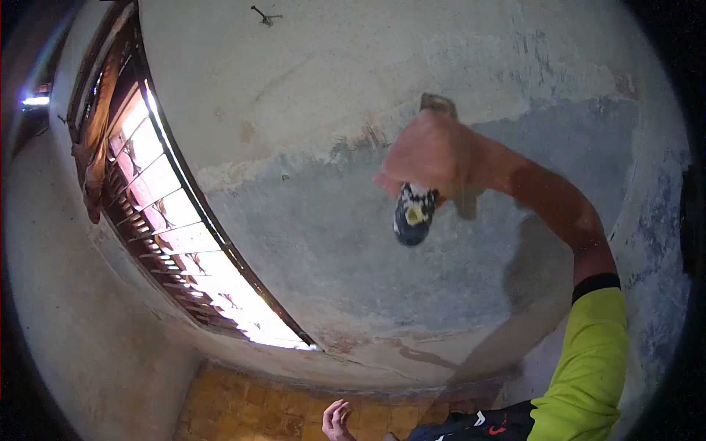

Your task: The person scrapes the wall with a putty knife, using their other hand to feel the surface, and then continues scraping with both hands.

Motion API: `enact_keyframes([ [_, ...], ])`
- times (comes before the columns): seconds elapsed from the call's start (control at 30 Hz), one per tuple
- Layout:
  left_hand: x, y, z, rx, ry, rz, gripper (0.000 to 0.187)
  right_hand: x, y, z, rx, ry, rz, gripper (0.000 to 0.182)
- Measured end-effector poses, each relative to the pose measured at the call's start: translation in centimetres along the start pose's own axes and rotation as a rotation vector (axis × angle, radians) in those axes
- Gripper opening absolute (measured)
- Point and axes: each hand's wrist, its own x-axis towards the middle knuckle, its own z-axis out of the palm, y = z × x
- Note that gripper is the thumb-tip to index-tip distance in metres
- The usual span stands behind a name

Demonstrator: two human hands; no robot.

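Observation:
My right hand point(430, 151) is raised against the wall, its fingers wrapped round a scraper. The dark, rounded handle end point(412, 229) of the scraper, marked with white and a yellowish spot, sticks out below the fist. A flat, greyish-brown blade point(439, 105) shows above the hand, over the edge between pale and grey-blue wall point(316, 213). Low in the view, my left hand point(337, 421) hangs away from the wall, fingers loosely curled, with nothing visible in it.
At the left is a barred window point(173, 209) with a brown cloth point(99, 147) at its side. A metal hook point(266, 16) sticks out of the upper wall. Yellow-brown floor tiles point(250, 404) lie below.

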Motion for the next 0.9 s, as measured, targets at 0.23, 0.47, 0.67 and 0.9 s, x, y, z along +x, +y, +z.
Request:
enact_keyframes([
  [0.23, 0.1, 0.0, -0.5, -0.004, -0.003, -0.013, 0.031, -0.8, 0.2, 0.6, -0.133, -0.006, -0.058, 0.031],
  [0.47, 0.9, -0.1, -1.5, -0.015, -0.009, -0.015, 0.032, -0.9, 0.3, 0.8, -0.105, 0.014, -0.052, 0.016],
  [0.67, 1.9, -0.2, -1.8, -0.021, -0.062, 0.011, 0.032, -1.3, 1.5, -0.3, -0.261, -0.130, -0.021, 0.014],
  [0.9, 2.5, 0.7, -1.9, -0.007, -0.089, -0.001, 0.033, -0.7, -0.2, 0.4, -0.050, -0.012, -0.059, 0.012],
])
